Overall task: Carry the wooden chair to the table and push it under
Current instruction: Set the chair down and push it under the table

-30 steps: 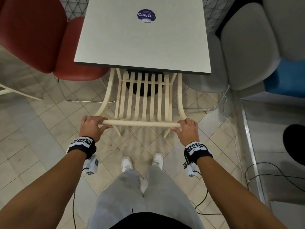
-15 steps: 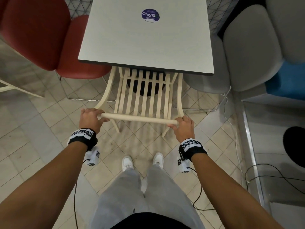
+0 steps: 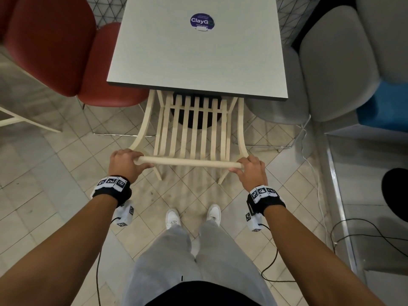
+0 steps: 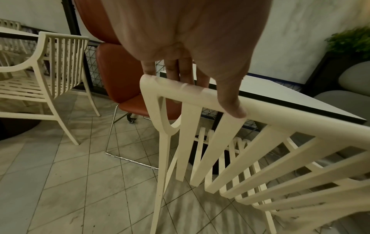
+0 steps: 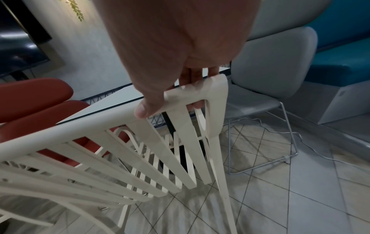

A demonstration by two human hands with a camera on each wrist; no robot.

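Observation:
A cream slatted wooden chair (image 3: 194, 129) stands in front of me, its seat hidden beneath the grey square table (image 3: 198, 54). Only the backrest and the rear legs show in the head view. My left hand (image 3: 125, 161) grips the left end of the top rail, fingers over it and thumb under (image 4: 232, 109). My right hand (image 3: 249, 168) grips the right end of the same rail (image 5: 176, 98). Both wrist views show fingers wrapped over the rail (image 4: 280, 117), with the table edge just beyond.
A red chair (image 3: 57, 45) stands left of the table, a grey chair (image 3: 331, 62) right of it. Another cream chair (image 4: 44, 76) sits further left. A blue bench (image 3: 384, 104), a metal-edged ledge (image 3: 337, 195) and cables (image 3: 353, 235) lie on the right. My feet (image 3: 194, 215) stand on tiled floor.
The chair has slid forward under the table, so less of its seat shows. Both hands moved forward with the top rail and kept their grip.

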